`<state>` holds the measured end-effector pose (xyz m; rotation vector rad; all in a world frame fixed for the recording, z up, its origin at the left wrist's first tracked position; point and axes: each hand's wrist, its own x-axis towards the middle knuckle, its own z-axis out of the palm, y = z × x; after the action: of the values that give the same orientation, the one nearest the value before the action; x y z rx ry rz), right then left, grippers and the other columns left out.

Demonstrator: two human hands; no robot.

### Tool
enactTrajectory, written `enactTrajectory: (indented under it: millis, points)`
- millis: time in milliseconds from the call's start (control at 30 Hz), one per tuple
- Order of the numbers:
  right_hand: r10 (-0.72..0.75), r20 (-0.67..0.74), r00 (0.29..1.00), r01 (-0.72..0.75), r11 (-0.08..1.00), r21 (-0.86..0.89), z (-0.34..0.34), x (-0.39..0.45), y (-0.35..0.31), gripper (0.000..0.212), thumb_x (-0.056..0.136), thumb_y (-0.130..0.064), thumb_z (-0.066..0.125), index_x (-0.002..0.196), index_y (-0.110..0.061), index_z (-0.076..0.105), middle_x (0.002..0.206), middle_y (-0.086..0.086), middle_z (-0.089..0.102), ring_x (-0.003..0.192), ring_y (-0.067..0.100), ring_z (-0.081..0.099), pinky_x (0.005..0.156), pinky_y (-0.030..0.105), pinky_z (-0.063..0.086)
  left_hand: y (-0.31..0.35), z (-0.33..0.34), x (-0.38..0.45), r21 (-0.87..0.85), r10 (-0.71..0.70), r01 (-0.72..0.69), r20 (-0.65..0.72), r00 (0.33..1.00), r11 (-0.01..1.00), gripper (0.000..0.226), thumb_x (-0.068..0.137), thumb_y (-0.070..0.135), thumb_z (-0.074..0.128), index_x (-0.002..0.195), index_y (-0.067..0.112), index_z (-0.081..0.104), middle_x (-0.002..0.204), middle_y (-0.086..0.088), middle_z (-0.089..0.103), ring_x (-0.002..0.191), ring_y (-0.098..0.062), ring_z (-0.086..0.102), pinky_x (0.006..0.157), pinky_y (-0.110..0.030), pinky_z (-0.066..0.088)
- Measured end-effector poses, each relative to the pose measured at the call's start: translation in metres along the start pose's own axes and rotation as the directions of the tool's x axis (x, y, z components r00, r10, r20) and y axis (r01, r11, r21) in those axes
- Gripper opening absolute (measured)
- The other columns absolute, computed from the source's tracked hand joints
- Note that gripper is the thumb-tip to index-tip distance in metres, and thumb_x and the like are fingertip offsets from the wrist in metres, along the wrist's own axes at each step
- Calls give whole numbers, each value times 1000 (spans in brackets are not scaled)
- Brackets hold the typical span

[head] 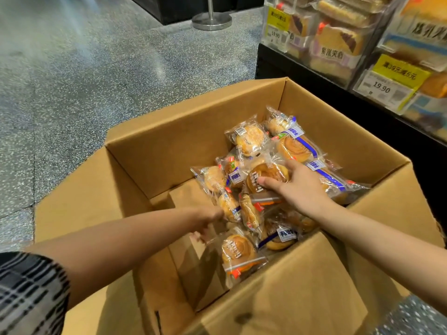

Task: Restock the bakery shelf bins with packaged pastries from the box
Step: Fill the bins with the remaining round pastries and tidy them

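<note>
Near edge: patterned sleeve (29, 293) on the left arm. Both arms reach into the open box (169, 146), which sits on the speckled floor (72, 81).
Left hand (210, 222) is low in the box beside a small bun pack (229, 207); its fingers curl down by the pack's edge, can't tell if they actually pinch it.
A swirl pack (238, 253) lies loose below that hand, against the near wall.
Right hand (295, 187) grips a swirl bun pack (264, 180) on top of the pile, thumb on its near side, fingers over the far side.
More pastry packs (249, 139) are heaped towards the box's right side.
Beyond, upper right: shelf bins (338, 39) with wrapped cakes and yellow price tags (396, 78).
Far back: a metal post base (211, 20).
</note>
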<state>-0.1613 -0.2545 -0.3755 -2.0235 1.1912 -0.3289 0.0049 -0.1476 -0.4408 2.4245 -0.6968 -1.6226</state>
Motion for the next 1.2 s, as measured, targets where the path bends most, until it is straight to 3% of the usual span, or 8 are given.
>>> enactTrajectory:
  millis: [67, 167, 367, 600, 933, 1000, 1067, 1200]
  points:
    - [3, -26, 1000, -2, 999, 39, 0, 1, 1, 44, 78, -47, 72, 107, -19, 56, 87, -11, 61, 78, 5, 57, 60, 16, 37, 1, 16, -2, 176, -107, 75, 182, 977, 982, 49, 99, 36, 40, 141, 10, 36, 140, -20, 43, 107, -32, 57, 67, -32, 55]
    - [-1, -37, 999, 3, 999, 53, -1, 1, 1, 44, 79, -47, 71, 108, -18, 55, 82, -16, 57, 75, 1, 53, 59, 14, 36, -6, 31, 12, 172, -156, 120, 218, 963, 978, 63, 96, 41, 47, 146, 6, 30, 152, -22, 28, 137, -38, 33, 109, -43, 35]
    - [4, -36, 999, -1, 997, 80, 0, 1, 2, 50, 77, -48, 72, 115, -19, 55, 91, -13, 61, 83, 5, 59, 60, 12, 37, -12, 35, 37, -70, -105, 115, 137, 985, 991, 30, 90, 31, 62, 104, 5, 57, 83, -4, 58, 77, -15, 57, 62, -23, 46]
    - [16, -13, 1000, -15, 996, 88, 0, 1, 0, 43, 78, -48, 71, 108, -23, 53, 93, -9, 63, 83, 9, 59, 62, 21, 41, -6, 21, 29, -48, -173, 191, 251, 952, 980, 18, 89, 16, 64, 80, 7, 52, 62, -3, 61, 56, -13, 58, 66, -24, 49]
    - [48, 43, 998, -56, 979, 198, -6, -2, -6, 37, 82, -39, 70, 102, -23, 43, 85, -13, 54, 72, 0, 51, 55, 17, 36, 6, -38, -18, 44, -131, 125, 243, 961, 991, 39, 80, 28, 72, 106, 3, 58, 89, -9, 57, 65, -16, 58, 56, -22, 50]
    - [95, 15, 995, -95, 953, 286, -9, -1, -6, 41, 79, -39, 72, 104, -18, 48, 89, -9, 59, 81, 10, 58, 65, 23, 43, 13, -55, -30, 11, -128, 128, 199, 972, 992, 31, 84, 29, 67, 88, -1, 56, 79, -12, 55, 54, -16, 58, 46, -21, 49]
    - [125, -22, 992, -104, 898, 429, -15, -1, -7, 43, 75, -35, 74, 108, -13, 58, 93, -2, 68, 86, 17, 63, 73, 28, 47, 17, -74, -41, -25, -96, 104, 240, 966, 994, 44, 70, 39, 77, 80, 3, 53, 70, -9, 56, 50, -13, 58, 53, -19, 46]
    - [158, 64, 985, -148, 611, 777, -37, -10, -18, 20, 81, -21, 71, 95, -11, 62, 71, 0, 63, 55, 8, 56, 45, 18, 41, 19, -99, -55, -399, 135, -87, 93, 986, 913, 67, 49, 19, 82, 111, 9, 60, 89, -10, 66, 58, -16, 68, 51, -27, 57]
